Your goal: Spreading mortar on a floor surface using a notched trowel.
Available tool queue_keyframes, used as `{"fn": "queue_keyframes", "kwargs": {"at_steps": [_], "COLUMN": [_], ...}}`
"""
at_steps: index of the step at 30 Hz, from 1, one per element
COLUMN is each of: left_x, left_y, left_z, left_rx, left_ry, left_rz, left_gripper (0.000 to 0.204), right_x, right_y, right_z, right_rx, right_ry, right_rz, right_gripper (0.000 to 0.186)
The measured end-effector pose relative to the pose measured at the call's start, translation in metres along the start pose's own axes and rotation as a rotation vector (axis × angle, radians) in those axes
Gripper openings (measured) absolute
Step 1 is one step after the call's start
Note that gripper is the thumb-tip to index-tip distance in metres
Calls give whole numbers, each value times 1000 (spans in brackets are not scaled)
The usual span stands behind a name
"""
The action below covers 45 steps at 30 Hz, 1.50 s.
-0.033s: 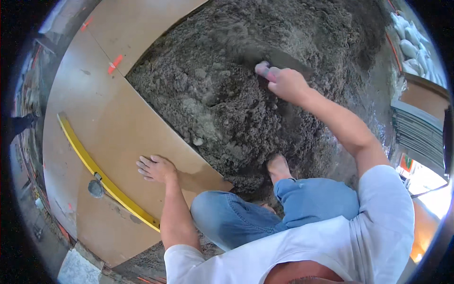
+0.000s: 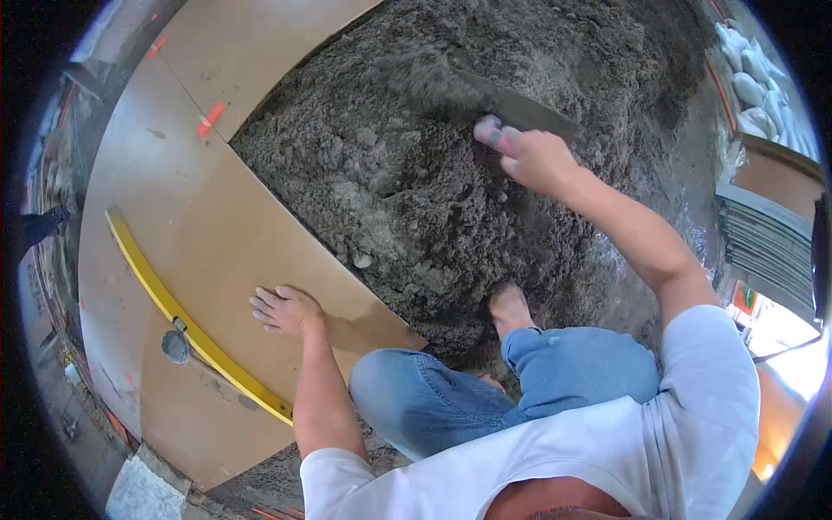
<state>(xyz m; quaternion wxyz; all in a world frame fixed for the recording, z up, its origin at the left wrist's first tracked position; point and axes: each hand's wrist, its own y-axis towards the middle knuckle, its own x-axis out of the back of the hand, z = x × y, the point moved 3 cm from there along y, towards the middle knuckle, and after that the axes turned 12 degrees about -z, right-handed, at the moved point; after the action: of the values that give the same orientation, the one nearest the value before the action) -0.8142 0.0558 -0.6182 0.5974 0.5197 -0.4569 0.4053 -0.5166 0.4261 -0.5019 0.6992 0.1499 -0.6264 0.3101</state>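
Observation:
My right hand [image 2: 539, 162] is wrapped round the pinkish handle of a trowel [image 2: 529, 111]. The long grey blade lies against the damp grey mortar bed [image 2: 407, 199], where loose crumbs blur beside its left end. On the tan tile [image 2: 225, 251] to the left, my left hand [image 2: 289, 310] rests flat with its fingers spread, holding nothing. Left of that hand lies a long yellow spirit level [image 2: 173, 308], apart from the fingers. Next to the level sits a small grey round disc-like thing [image 2: 176, 347] that I cannot identify.
Orange-red clips [image 2: 211, 120] stand along a seam between the tan tiles. My bare foot [image 2: 510, 308] is at the mortar's near edge. White bags [image 2: 758, 87] lie at the far right, above a stack of flat sheets [image 2: 767, 243]. Another person's dark shoe [image 2: 48, 224] shows at the left edge.
My right hand and the trowel have shifted slightly right, and more of the blade shows. Loose mortar has moved at the blade's left end. My left hand stays in place.

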Motion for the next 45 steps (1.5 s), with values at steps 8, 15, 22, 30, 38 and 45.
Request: {"fn": "queue_keyframes", "kwargs": {"at_steps": [8, 15, 22, 30, 38, 45], "left_x": [-6, -8, 2, -1, -5, -8], "left_y": [4, 3, 2, 6, 0, 5], "left_z": [6, -4, -2, 0, 5, 2], "left_rx": [17, -39, -5, -43, -16, -22], "left_ry": [-5, -36, -30, -22, -71, -64], "left_rz": [-30, -52, -1, -34, -29, -24], "left_gripper": [50, 51, 52, 51, 51, 51], "right_x": [56, -51, 18, 6, -60, 8], "right_y": [-97, 123, -1, -52, 50, -46], "right_z": [-15, 65, 28, 6, 27, -14], "right_rx": [-573, -485, 115, -451, -709, -567], "right_ry": [773, 877, 232, 716, 1458, 1371], "right_rz": [327, 206, 63, 363, 477, 307], "right_gripper": [32, 51, 21, 56, 23, 21]}}
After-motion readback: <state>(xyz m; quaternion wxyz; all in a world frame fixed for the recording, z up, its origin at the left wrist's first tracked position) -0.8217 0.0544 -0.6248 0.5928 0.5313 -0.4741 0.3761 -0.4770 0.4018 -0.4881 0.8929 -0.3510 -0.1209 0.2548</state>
